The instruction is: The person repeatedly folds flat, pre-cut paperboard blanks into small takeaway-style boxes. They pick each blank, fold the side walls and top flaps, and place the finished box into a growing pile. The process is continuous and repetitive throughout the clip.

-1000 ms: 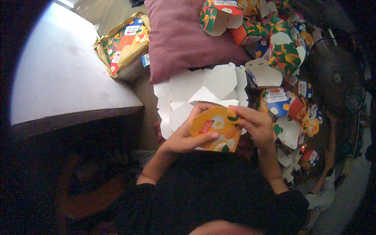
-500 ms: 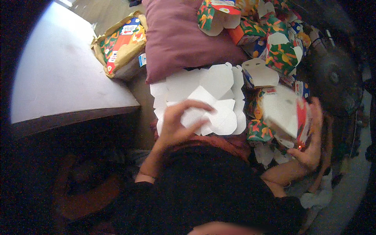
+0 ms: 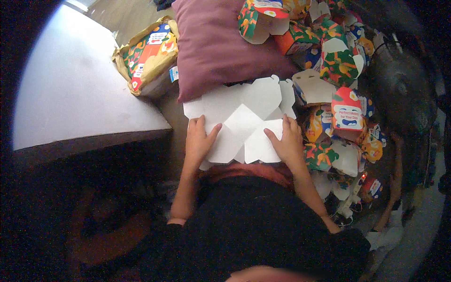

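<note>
Fingers of both hands lie spread flat, gripping nothing: left hand (image 3: 199,141) and right hand (image 3: 286,143) press on the top white die-cut carton blank (image 3: 244,124), on a stack of blanks just below the maroon cushion (image 3: 221,44). Step looks like picking up a fresh blank. Next move likely needs fingertips under one sheet's edge w/o lifting two. Folded printed boxes (image 3: 343,70) piled at right.

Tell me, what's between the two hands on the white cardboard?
In the head view, only the flat white cardboard sheet lies between the left hand and the right hand; both hands rest on it, with nothing else between them.
</note>
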`<state>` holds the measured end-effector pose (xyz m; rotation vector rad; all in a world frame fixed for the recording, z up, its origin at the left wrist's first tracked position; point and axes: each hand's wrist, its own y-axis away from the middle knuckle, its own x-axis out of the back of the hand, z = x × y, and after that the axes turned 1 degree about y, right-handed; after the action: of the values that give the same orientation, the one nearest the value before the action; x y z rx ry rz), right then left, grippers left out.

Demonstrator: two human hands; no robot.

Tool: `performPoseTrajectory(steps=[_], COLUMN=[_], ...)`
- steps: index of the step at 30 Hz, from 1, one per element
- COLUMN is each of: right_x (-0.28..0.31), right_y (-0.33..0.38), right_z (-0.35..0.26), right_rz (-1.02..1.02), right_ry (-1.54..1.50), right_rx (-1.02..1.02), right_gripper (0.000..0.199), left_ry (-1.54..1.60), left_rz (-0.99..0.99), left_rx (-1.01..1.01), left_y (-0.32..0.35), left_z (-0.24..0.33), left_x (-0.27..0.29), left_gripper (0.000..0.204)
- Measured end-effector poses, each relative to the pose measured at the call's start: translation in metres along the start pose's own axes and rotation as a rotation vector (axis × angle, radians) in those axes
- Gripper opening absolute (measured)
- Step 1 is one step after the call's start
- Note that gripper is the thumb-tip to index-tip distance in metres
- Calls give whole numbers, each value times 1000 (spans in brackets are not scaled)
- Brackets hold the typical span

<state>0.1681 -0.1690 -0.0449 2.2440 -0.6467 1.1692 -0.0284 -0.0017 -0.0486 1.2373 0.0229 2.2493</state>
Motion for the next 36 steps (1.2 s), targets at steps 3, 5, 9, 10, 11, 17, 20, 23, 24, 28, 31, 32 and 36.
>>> performPoseTrajectory(steps=[3, 5, 9, 10, 11, 17, 20, 23, 24, 28, 31, 32, 36], right_x=[4, 13, 41, 49, 55, 64, 61, 58, 59, 86, 103, 105, 97], right_y=[10, 13, 11, 9, 2, -49, -47, -26, -16, -8, -7, -6, 0], right_z=[-4, -11, -16, -14, -12, -9, -23, -47, -56, -74, -79, -80, -85], right_rz=[53, 103, -38, -138, -124, -181, -228, -112, -107, -124, 60, 105, 81], right_ry=[13, -70, -594, -753, -584, -291, -879, -1323, -1404, -896, -630, -617, -691], right_rx=[75, 163, 362, 404, 545, 833, 685, 649, 648, 987, 910, 846, 710], right_gripper=[74, 68, 44, 40, 36, 18, 17, 28, 33, 22, 18, 20, 19], left_ry=[88, 103, 63, 68, 73, 67, -98, 794, 1305, 1858, 1514, 1410, 1077], left_rz=[-29, -20, -7, -10, -15, -46, 246, -399, -686, -521, -473, -486, -478], left_rx=[-13, -15, -73, -70, -68, -31, -286, -163, -198, 116, -35, 21, -17], left_y=[1, 2, 4, 3, 3, 1, 17, 32, 37, 57, 76, 80, 81], left_z=[0, -1, -6, -7, -7, 3, 17, 37, 51, 82, 98, 103, 113], left_x=[2, 2, 0, -1, 0, 10, 18, 28, 23, 60, 92, 96, 97], left_gripper=[65, 66, 71, 72, 73, 66, 55, 57, 75, 92, 69, 63, 49])
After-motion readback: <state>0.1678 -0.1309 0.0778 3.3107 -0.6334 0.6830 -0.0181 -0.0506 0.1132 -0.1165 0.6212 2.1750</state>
